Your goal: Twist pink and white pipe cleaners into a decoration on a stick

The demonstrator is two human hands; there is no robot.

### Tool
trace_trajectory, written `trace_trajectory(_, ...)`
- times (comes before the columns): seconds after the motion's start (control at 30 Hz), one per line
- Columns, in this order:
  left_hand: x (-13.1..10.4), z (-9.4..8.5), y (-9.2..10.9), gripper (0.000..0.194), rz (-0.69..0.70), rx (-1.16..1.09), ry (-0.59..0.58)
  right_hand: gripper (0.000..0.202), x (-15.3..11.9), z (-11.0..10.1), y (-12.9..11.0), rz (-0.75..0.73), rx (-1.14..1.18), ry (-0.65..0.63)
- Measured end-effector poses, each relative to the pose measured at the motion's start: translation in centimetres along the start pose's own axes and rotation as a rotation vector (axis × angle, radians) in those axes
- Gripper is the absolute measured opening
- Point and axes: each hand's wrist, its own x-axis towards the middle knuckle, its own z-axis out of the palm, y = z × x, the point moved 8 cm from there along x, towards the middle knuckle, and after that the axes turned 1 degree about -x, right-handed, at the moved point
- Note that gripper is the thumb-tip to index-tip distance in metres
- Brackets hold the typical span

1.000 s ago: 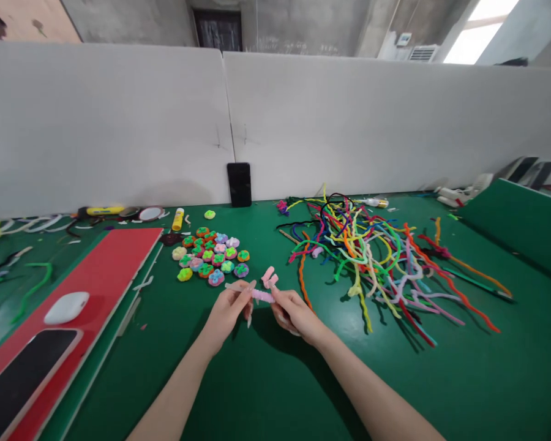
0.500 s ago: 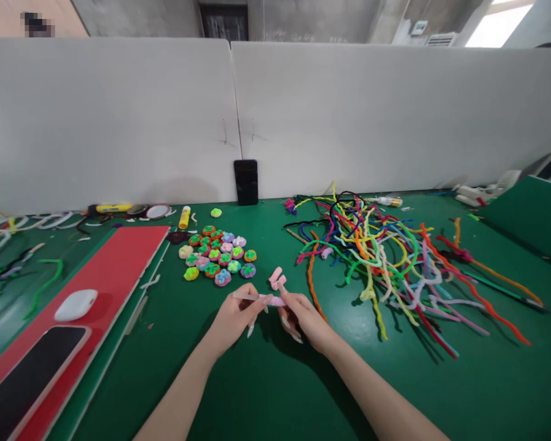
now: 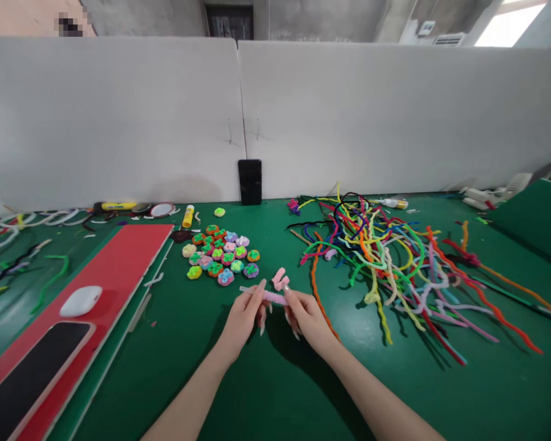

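My left hand is closed, thumb and fingers pinching a lilac pipe cleaner near its left end. A thin pale stick sticks out to the left of those fingers; whether the pipe cleaner is wound around it I cannot tell. My right hand pinches the pipe cleaner's other end, so a short span shows between the two hands. Just beyond my fingers, on the table, lies a bent pink pipe cleaner piece. Several small coiled pipe cleaner flowers are grouped to the left, beyond my left hand.
A tangled heap of coloured pipe cleaners spreads over the right side. On the left, a red board bears a phone and a white case. Another phone leans on the partition. A glue stick stands behind the flowers.
My left hand has turned and shifted slightly right, and more of the lilac pipe cleaner shows between my hands. The whole view has shifted a little.
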Motion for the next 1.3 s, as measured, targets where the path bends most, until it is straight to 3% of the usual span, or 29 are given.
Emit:
trace_trajectory(0.4, 0.0, 0.1, 0.0, 0.038, -0.003, 0.008, 0.046, 0.042, -0.5, -0.3, -1.3, -0.174, -0.353, 0.085)
trace_trajectory(0.7, -0.4, -0.3, 0.1, 0.045, 0.005, -0.041, 0.138, 0.039, -1.0, 0.5, -2.2, -0.293, -0.582, 0.036)
trace_trajectory(0.97, -0.1, -1.2, 0.1, 0.04, -0.003, -0.114, 0.139, 0.034, -1.1, 0.9, -2.0, -0.245, -0.526, -0.002)
trace_trajectory(1.3, -0.3, -0.6, 0.4, 0.036, 0.069, 0.033, 0.16, 0.031, -0.7, 1.3, -0.4, -0.186, -0.411, -0.025)
